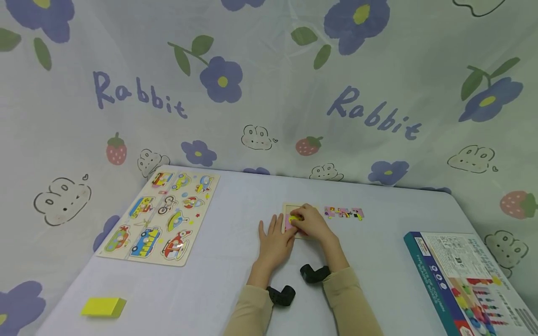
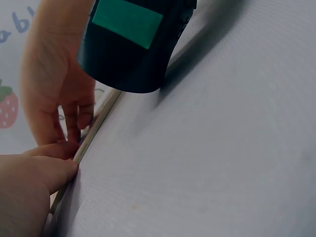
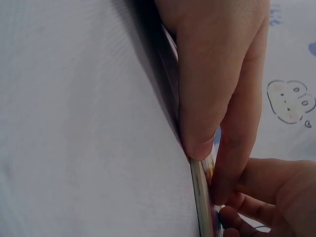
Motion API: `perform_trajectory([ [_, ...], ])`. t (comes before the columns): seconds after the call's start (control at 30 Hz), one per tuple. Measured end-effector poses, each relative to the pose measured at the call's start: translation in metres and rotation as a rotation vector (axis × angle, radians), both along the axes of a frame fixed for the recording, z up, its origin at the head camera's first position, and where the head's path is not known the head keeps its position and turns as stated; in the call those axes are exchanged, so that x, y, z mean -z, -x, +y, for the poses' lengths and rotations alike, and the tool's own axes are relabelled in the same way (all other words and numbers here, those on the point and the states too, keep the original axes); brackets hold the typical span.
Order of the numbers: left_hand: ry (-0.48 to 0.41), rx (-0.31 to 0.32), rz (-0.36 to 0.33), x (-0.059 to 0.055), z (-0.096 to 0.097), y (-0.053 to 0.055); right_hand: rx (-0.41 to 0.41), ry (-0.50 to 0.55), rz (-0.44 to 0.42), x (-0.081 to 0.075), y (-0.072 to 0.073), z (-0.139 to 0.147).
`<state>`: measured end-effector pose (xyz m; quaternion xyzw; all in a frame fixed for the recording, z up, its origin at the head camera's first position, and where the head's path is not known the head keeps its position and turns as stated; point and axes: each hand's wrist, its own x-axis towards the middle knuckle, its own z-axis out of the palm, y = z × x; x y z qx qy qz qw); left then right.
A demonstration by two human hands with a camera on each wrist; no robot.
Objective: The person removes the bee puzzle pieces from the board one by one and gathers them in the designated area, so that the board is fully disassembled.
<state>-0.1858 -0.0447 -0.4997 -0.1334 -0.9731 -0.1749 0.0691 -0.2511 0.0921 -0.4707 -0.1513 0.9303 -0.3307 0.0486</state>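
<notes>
Small puzzle board (image 1: 293,208) just right of the frame's centre; left hand (image 1: 274,241) at its edge, fingers spread; right hand (image 1: 314,224) over it, whether pinching anything I can't tell; loose pieces (image 1: 343,213) alongside, rightward.

Puzzle tray (image 1: 291,207) — matt, smooth wood

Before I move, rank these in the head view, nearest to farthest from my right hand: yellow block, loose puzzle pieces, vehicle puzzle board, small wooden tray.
1. Small wooden tray: right at your right hand.
2. Loose puzzle pieces: just to its right.
3. Vehicle puzzle board: across on the left.
4. Yellow block: far left, nearer the camera.
</notes>
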Motion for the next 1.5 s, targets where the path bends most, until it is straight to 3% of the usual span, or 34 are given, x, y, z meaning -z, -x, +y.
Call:
perform_trajectory([
  [0.2,0.001,0.002,-0.012,-0.003,0.000,-0.001,-0.028,0.073,0.037,-0.002,-0.002,0.001],
  [0.6,0.003,0.001,-0.011,-0.002,0.000,0.000,0.041,0.113,-0.050,-0.001,-0.001,-0.002],
  [0.77,-0.003,-0.004,-0.018,-0.002,0.000,0.000,0.047,0.127,-0.043,-0.004,-0.002,-0.003],
  [0.97,-0.006,-0.003,-0.016,-0.002,0.000,0.000,0.040,0.218,-0.066,-0.005,-0.002,0.001],
  [1.17,-0.022,-0.001,-0.006,0.000,0.000,0.001,0.072,0.302,-0.075,-0.005,0.000,0.008],
  [1.5,-0.022,-0.002,0.004,0.000,0.001,0.001,0.157,0.295,-0.061,-0.011,0.001,0.028],
])
